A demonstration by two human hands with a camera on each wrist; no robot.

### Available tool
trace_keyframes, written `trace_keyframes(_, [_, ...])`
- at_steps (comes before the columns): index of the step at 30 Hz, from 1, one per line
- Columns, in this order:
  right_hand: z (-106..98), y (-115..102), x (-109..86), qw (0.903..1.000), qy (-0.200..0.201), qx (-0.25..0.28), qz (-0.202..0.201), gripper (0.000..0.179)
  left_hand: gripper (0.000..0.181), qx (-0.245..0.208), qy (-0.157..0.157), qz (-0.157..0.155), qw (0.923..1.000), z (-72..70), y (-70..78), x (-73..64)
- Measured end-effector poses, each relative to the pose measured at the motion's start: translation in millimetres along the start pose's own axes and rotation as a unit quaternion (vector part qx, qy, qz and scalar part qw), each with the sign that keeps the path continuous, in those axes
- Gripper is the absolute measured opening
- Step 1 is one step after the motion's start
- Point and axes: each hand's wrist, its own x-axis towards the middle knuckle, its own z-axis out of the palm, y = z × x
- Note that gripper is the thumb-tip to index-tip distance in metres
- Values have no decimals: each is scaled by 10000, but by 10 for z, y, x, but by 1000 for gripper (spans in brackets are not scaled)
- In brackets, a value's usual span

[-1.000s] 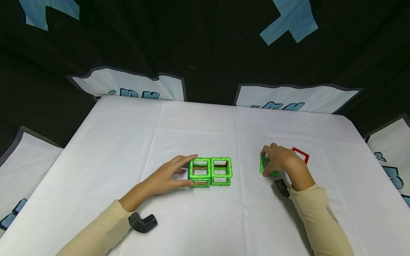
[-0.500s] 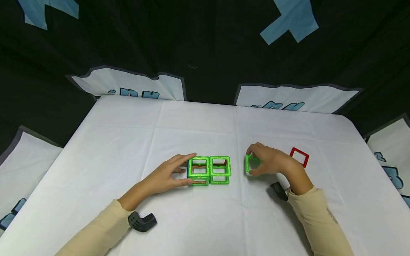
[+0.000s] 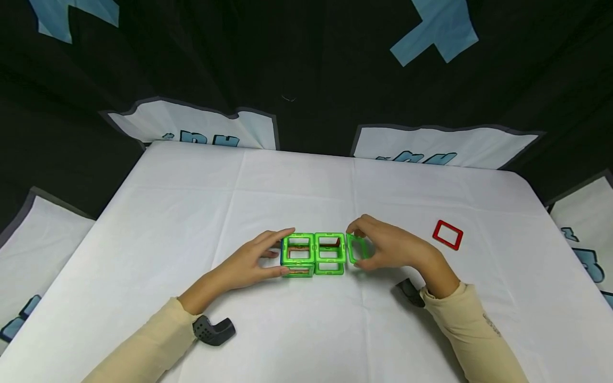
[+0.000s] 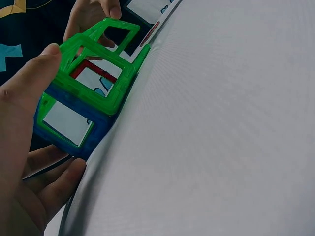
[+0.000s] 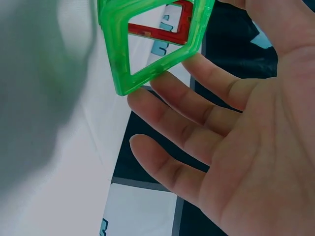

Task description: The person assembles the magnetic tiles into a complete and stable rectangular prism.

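In the head view, green square magnetic tiles (image 3: 314,249) form two joined box shapes in the middle of the table. Around the left end of this structure my left hand (image 3: 246,265) rests, thumb at the front and index finger at the back. The left wrist view shows a blue magnetic tile (image 4: 101,132) on that end, between thumb and fingers. My right hand (image 3: 390,247) pinches a separate green magnetic tile (image 3: 351,250), held upright close beside the structure's right end. In the right wrist view, fingertips (image 5: 140,101) touch the edge of this tile.
A red square magnetic tile (image 3: 445,242) lies flat to the right, beyond my right hand. A white cloth (image 3: 306,330) covers the table. Behind its far edge hangs a black curtain (image 3: 316,80) with blue and white patches.
My right hand has carried the green tile leftward, up to the right end of the structure. The red tile has come fully into sight. My left hand has stayed in place.
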Motion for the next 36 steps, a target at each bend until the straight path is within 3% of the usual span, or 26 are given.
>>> trace_keyframes(30, [6, -27, 21, 9997, -175, 90, 128, 59, 73, 66, -18, -48, 10000, 1, 8, 3])
trace_keyframes(36, [-59, 37, -9, 9994, -142, 123, 307, 58, 73, 53, -17, -25, 10000, 2, 4, 2])
